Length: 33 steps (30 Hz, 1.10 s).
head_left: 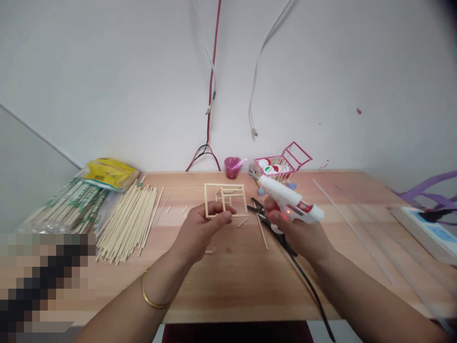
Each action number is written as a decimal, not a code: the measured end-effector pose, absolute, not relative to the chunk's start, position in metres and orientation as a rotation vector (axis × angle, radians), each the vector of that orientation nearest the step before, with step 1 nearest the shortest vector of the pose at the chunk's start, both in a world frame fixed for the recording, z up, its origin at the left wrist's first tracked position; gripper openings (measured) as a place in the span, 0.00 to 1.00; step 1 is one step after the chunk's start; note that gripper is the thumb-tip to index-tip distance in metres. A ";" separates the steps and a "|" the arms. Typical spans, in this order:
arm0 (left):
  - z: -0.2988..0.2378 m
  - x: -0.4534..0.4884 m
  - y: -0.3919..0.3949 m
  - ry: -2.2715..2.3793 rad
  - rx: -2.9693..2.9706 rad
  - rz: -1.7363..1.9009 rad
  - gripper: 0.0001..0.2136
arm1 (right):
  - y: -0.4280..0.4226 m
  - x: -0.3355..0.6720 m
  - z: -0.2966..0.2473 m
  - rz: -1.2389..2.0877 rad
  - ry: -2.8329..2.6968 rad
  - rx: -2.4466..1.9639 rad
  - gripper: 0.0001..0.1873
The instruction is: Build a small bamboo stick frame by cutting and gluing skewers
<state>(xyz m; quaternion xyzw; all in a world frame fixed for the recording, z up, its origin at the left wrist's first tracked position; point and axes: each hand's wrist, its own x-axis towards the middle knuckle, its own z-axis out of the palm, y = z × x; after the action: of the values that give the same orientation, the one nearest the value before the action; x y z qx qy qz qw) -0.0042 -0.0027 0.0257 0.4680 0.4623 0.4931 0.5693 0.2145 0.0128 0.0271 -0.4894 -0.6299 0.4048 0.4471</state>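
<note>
Reaching forward from the near edge of the worktop (228,290) with both forearms, wrists level, a gold bangle (152,299) on the left one. Curled knuckles-up on the left hand (202,231), grip pinched closed, thumb over fingertips, on the bottom bar of the stick frame (225,199). Frame tilted up above the middle of the worktop, rising just beyond the fingertips. Wrapped fully closed on the right hand (298,236), grip around the handle of the glue gun (290,202); white barrel slanting up and left, nozzle near the frame's right side but apart from it; black cord (307,281) trailing back to the near edge.

Red label on the gun, green print on the wrapped sticks (69,205) and lettering on the yellow packet (109,174): all too small to read.

Loose sticks (128,221) heaped left of the left hand; pink cup (232,167) and toy cart (282,164) behind the frame by the wall.
</note>
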 end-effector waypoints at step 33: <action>0.032 -0.005 -0.007 1.179 1.357 1.206 0.07 | 0.004 0.209 0.033 1.041 -1.848 -1.329 0.16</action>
<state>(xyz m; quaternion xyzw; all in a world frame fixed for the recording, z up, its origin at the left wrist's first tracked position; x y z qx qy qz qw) -0.0048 -0.0067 0.0321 0.5535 0.4809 0.4920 0.4693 0.2086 0.0036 0.0333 -0.5040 -0.7011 0.3948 0.3140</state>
